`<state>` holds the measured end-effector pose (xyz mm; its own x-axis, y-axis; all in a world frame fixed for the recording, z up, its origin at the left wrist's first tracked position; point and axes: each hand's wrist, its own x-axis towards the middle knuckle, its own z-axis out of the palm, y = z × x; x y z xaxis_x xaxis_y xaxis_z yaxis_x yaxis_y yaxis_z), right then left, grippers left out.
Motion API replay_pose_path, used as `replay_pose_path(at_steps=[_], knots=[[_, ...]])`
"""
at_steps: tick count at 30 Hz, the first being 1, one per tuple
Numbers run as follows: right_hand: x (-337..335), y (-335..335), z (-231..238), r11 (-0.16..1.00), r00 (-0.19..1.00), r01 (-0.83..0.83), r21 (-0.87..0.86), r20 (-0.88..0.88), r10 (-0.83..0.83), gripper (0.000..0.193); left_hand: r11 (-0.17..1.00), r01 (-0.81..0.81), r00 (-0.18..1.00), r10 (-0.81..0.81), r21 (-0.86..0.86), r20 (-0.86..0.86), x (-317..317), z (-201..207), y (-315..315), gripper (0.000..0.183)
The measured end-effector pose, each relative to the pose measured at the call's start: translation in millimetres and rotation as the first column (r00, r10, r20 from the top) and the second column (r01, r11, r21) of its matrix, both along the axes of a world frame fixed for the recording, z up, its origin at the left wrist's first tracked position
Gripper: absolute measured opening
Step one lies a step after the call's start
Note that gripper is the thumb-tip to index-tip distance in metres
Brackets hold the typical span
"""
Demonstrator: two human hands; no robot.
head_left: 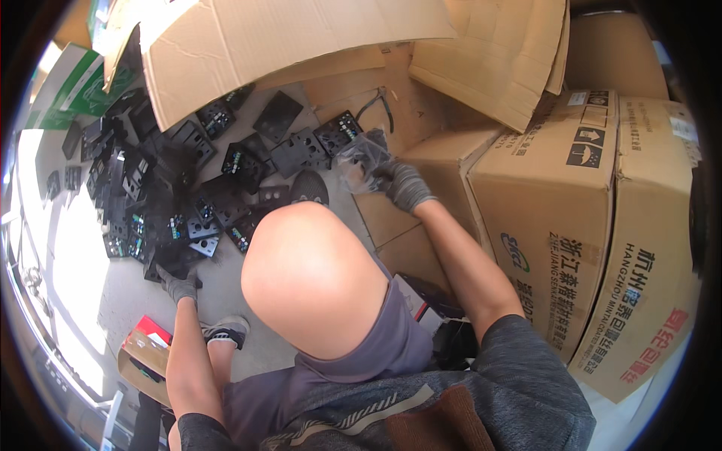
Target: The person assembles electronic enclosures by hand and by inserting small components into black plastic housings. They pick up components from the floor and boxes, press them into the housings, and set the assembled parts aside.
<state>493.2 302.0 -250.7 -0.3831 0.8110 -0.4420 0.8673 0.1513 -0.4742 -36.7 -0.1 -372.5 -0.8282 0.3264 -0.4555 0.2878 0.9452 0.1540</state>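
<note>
My right hand (410, 188), in a grey glove, pinches a crumpled clear plastic bag (358, 167) over the cardboard at the centre right. What the bag contains is hard to make out. Lower left, my left hand (179, 287), gloved too, has its fingers around the near edge of a black plastic housing (174, 259) at the front of a pile. That pile of black housings (143, 177) spreads over the floor, several of them showing circuit boards with green connectors. Flat black plates (278, 116) and a housing with a board (338, 134) lie close to the bag.
An open cardboard box with raised flaps (286, 52) stands ahead. Large closed cartons (545, 203) line the right side. A small open box with a red part (147, 353) sits by my left forearm. A green and white carton (71, 90) stands far left. My knee (308, 278) rises in the middle.
</note>
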Motion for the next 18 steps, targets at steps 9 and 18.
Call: replay_pose_path(at_steps=[9, 18], knots=[[-6.0, -1.0, -170.3, 0.886, 0.947, 0.240, 0.396, 0.106, -0.304, 0.039, 0.981, 0.039, 0.997, -0.052, 0.189, 0.061, -4.0, 11.8, -6.3, 0.106], [4.4, 14.9, -166.9, 0.872, 0.898, 0.440, 0.214, -0.079, -0.433, 0.049, 0.624, -0.720, 0.213, -0.219, 0.304, 0.952, 33.3, 213.3, 49.8, 0.088]])
